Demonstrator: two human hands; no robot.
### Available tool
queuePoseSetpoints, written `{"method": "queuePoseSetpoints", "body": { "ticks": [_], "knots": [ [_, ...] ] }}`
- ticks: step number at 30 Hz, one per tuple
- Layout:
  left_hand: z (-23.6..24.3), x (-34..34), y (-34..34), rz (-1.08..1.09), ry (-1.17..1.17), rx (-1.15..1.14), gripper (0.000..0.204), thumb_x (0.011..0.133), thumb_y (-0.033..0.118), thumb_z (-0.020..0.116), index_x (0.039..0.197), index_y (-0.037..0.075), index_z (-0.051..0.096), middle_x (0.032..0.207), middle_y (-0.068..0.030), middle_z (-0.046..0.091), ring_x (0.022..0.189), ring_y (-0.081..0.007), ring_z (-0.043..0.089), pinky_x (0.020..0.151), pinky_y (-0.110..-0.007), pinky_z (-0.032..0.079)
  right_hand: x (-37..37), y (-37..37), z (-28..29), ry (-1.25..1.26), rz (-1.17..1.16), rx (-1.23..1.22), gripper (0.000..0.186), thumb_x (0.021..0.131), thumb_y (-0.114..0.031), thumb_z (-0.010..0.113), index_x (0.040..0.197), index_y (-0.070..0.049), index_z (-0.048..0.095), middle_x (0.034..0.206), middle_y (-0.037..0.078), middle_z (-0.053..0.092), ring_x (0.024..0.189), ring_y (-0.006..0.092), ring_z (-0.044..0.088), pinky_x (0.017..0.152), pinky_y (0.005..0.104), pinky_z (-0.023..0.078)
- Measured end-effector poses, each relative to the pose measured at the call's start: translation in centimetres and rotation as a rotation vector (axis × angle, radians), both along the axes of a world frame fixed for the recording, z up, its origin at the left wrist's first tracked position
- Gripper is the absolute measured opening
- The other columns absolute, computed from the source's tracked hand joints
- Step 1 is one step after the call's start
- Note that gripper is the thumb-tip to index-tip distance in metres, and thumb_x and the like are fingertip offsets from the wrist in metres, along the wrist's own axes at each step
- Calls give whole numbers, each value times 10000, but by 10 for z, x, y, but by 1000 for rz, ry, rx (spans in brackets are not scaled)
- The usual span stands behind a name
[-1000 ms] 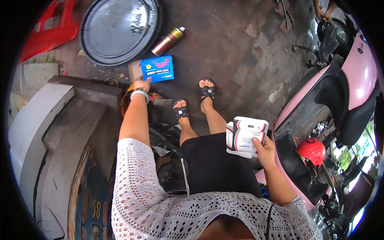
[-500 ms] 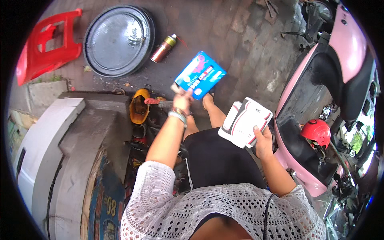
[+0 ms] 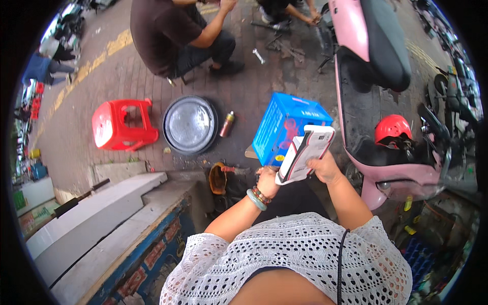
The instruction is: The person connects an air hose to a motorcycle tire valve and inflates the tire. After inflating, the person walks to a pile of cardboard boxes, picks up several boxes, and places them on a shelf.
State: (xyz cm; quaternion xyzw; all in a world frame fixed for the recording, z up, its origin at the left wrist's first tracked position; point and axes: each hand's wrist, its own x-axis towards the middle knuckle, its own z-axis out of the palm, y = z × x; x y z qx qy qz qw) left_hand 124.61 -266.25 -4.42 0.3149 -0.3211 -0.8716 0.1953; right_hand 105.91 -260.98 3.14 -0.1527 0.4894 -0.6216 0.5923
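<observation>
My left hand (image 3: 268, 181), with a jade-coloured bangle and a beaded bracelet at the wrist, is closed at the near lower corner of a blue cardboard box (image 3: 277, 127). The box is tilted, with two printed sides and a brown flap showing. My right hand (image 3: 325, 169) grips white flat cartons (image 3: 311, 152) with red and black trim, its thumb lying on top. These cartons overlap the box's near right side in the view, and their lower end comes close to my left fingers. Whether they touch the box I cannot tell.
A red plastic stool (image 3: 114, 124), a round black pan (image 3: 190, 124) and a spray can (image 3: 227, 124) are ahead left. A pink scooter (image 3: 368, 185) with a red helmet (image 3: 393, 129) stands at right. One person (image 3: 168, 40) squats ahead; another's hands (image 3: 310, 19) work near the scooter.
The view has lifted, bringing in other people and the street. The blue box has turned and shows more of its sides. The white cartons now stand steeper, close to my left hand.
</observation>
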Motion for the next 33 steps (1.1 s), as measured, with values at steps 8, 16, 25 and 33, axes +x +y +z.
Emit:
{"method": "queuePoseSetpoints", "body": {
  "ticks": [8,16,25,33],
  "knots": [
    [103,-9,28,-521,-55,-173,339,886,79,615,1208,-24,583,1115,-94,653,989,-165,627,844,-299,496,26,91,100,259,-343,-82,473,755,-61,750,1183,-14,554,1098,75,627,1016,184,597,883,330,480],
    [245,-20,22,-412,-116,-1451,487,749,143,777,1191,42,599,1033,-133,621,978,-239,599,814,-325,500,26,208,150,1388,-549,219,804,676,-171,821,1333,23,401,1210,238,560,1098,388,576,916,417,462],
    [331,-79,166,-529,418,-1911,513,698,78,714,1201,81,611,1135,-94,606,1083,-281,569,945,-457,420,40,340,182,1513,-812,296,801,657,-137,788,1347,-25,397,1205,203,551,1058,387,576,881,432,476],
    [309,-132,352,-350,660,-1981,509,667,170,768,1155,117,631,1044,-23,623,959,-203,586,945,-400,415,57,506,188,1389,-1058,443,668,712,-123,773,1289,0,460,1131,221,609,1043,335,627,874,390,490]
  ]
}}
